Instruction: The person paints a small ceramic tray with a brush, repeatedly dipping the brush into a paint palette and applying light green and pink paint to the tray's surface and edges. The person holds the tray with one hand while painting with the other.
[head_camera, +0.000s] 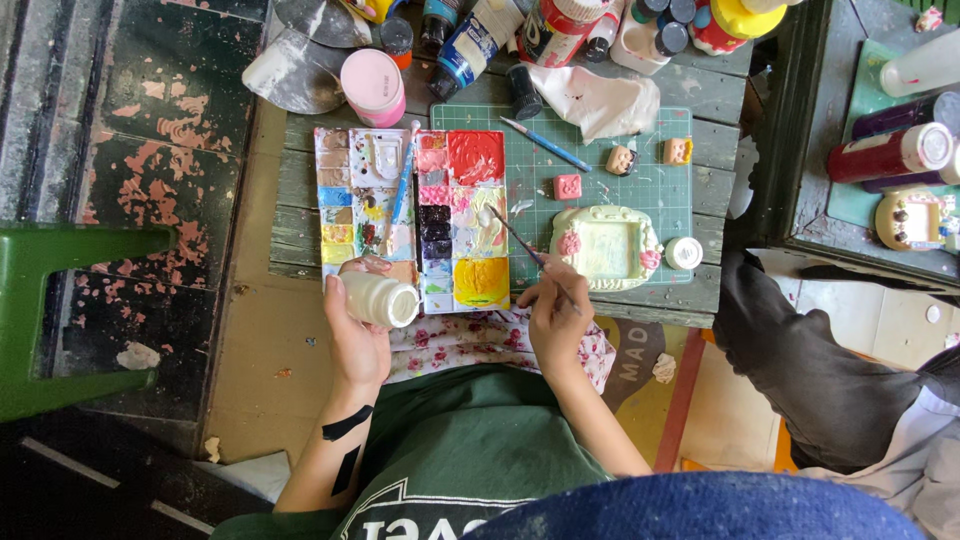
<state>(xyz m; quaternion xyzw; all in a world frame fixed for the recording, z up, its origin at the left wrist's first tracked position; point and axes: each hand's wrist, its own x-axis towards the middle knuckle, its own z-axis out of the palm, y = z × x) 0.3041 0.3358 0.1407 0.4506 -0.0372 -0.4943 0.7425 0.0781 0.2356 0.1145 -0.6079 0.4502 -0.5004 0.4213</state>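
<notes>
A: Two hands over the front edge of the wooden table (300, 215). Biggest thing on it is the green cutting mat (600, 175), then the paint palette (412, 220) at the front left, overlapping the mat's left edge.

B: And the left hand (358, 330)?

A: Fingers curled tight round a small white bottle (380, 299), tipped on its side, just in front of the palette's front left corner.

B: Right hand (555, 318)?

A: Fingers pinched shut on a thin brush (530, 254); tip is over the palette's right edge, by the yellow paint.

B: Room to move?

A: The cream frame (608, 246) sits at the mat's front edge, right beside the rt hand. A white cap (684, 253) is just beside the frame. Bare mat behind it, w/ a small pink piece (567, 187). Back edge is crowded w/ paint bottles (560, 25).
</notes>
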